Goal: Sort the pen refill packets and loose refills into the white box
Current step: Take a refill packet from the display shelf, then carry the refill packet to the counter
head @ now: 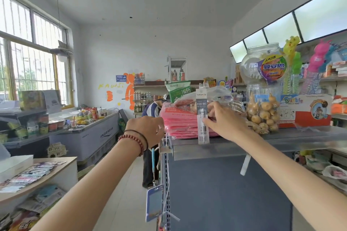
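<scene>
Right hand [224, 120]: the thumb and fingertips are clamped on a pen refill packet [201, 102], gripping its right edge at about mid-length. The back of the hand faces the camera, and the forearm extends forward and up from the lower right of the view.

Left hand [148, 131]: the fingers are curled away from the camera at the left corner of the shelf [281, 139]. A bead bracelet [134, 141] sits on the wrist, and the arm reaches forward from the lower left.

Hidden items: the back of the left hand covers its fingertips, so it cannot be determined whether they grip anything. The refills inside the packet are hard to make out (only the printed label and a barcode show).

Packet orientation: the long axis is vertical, with the header end up. The lower end is level with the front edge of the shelf. The packet stands in front of a pink stack [180, 124] and a clear plastic bag [221, 92].

A white box [15, 166] lies on the counter [62, 169] at far left, well apart from both hands.
</scene>
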`<state>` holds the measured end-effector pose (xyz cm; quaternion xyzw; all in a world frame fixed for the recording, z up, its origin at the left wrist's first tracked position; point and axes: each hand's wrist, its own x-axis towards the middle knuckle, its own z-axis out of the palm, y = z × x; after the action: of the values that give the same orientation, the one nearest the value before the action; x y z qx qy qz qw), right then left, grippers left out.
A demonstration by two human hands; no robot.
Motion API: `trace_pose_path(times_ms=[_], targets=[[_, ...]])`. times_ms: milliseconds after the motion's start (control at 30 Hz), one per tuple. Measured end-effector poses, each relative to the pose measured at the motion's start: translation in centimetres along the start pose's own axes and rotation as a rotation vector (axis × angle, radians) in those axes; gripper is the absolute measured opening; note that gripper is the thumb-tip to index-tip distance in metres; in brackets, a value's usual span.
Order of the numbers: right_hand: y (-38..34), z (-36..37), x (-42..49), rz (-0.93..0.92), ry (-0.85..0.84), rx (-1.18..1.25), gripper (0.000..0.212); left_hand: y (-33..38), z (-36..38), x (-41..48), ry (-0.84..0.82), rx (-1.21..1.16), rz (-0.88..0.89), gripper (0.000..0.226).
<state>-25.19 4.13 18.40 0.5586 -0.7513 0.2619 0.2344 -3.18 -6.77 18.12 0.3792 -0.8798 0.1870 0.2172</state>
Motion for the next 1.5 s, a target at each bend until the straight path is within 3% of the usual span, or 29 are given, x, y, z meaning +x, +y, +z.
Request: trace_pose_path(times_ms=[167, 267, 433, 567, 800, 900, 1267, 1500], targets=[[-0.7, 1.7, 2.0, 0.092, -0.005, 0.025, 0.062, -0.6, -1.1, 1.0, 0.033, -0.026, -0.016, 0.028], [-1.0, 2.3, 2.3, 0.116, 0.044, 0.095, 0.053, -0.6, -1.6, 0.8, 0.032, -0.053, -0.008, 0.03], [-2.5, 0.9, 1.8, 0.074, 0.216, 0.401, 0.035, -1.2, -2.3, -0.7, 0.074, -0.061, 0.03, 0.025], [-3.7, -1.4, 1.5, 0.036, 0.303, 0.602, 0.034, -1.9, -1.9, -2.0, 0.08, -0.011, 0.034, 0.025], [-4.0, 0.8, -4.5, 0.048, 0.043, 0.812, 0.035, -1.6, 3.7, -5.7, -0.072, -0.029, -0.012, 0.026], [-3.5, 4.2, -8.9, 0.128, -0.051, 0.876, 0.025, -0.9, 7.0, -8.5, -0.14, -0.014, -0.002, 0.028], [-2.7, 14.6, -28.5, 0.342, -0.592, 0.854, 0.022, 1.2, 14.0, -24.2, -0.354, -0.079, -0.066, 0.023], [-4.6, 17.5, -40.5, 0.466, -0.8, 0.83, 0.016, 3.1, 17.9, -38.5, -0.658, -0.14, -0.171, 0.024]])
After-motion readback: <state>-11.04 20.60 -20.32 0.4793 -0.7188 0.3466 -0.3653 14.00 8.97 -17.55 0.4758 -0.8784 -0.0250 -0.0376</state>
